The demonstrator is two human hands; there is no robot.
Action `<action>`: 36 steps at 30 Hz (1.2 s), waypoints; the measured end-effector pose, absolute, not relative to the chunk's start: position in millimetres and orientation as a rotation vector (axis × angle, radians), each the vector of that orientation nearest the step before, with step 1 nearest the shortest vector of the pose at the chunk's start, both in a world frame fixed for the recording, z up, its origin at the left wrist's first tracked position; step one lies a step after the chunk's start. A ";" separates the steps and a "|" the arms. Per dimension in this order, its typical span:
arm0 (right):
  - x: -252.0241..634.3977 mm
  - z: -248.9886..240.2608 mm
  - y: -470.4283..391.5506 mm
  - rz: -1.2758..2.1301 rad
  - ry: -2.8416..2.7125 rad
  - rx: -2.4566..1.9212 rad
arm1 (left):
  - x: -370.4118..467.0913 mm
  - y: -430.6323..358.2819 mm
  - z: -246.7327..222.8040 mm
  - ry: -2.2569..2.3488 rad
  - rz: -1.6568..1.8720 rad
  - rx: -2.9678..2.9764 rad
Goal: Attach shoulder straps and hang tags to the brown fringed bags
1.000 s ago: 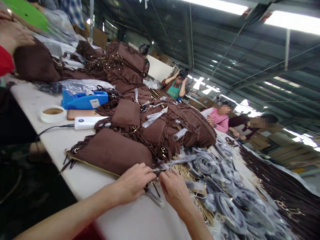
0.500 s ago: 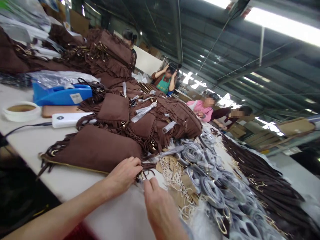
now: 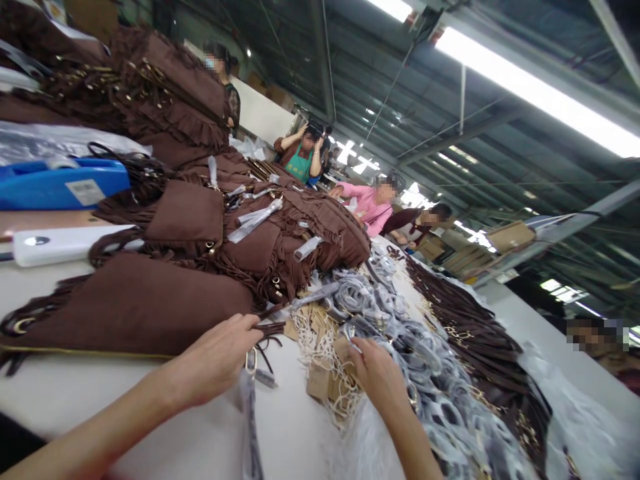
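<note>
My left hand (image 3: pixel 220 353) is closed at the right corner of a brown fringed bag (image 3: pixel 145 303) lying flat on the white table, gold zip edge toward me. By its fingertips are a gold clasp (image 3: pixel 251 360) and a dark tassel (image 3: pixel 273 328). A plastic-wrapped strap (image 3: pixel 251 427) trails from the clasp toward me. My right hand (image 3: pixel 377 373) is over the pile's left edge, fingertips pinched on a shiny end that looks like part of a plastic-wrapped strap (image 3: pixel 353 333). Brown card tags (image 3: pixel 320 380) with white strings lie beside it.
More brown fringed bags (image 3: pixel 185 213) are heaped behind. Coiled plastic-wrapped straps (image 3: pixel 435 387) and long dark brown straps (image 3: pixel 465 313) lie to the right. At left are a white device (image 3: pixel 70 243) and a blue tape dispenser (image 3: pixel 60 183). Several people work beyond the table.
My right hand has left the clasp beside my left hand and moved right to the strap pile. A wrapped strap now lies below the bag's corner. The view has shifted right.
</note>
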State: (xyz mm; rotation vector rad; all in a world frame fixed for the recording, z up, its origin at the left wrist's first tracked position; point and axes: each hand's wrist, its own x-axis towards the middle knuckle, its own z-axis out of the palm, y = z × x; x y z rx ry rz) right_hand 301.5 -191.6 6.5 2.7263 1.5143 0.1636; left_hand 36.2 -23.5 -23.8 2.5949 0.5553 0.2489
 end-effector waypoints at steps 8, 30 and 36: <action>322.1 -6.9 -186.0 -0.020 1.513 2.885 | 48.3 -29.8 -21.7 0.461 0.387 2.521; 262.9 46.5 -153.7 -1.797 1.807 3.735 | 123.7 -38.4 -51.3 0.246 0.153 1.294; 268.7 47.0 -158.2 -1.835 1.785 3.788 | 124.5 -32.7 -48.5 0.285 0.214 1.210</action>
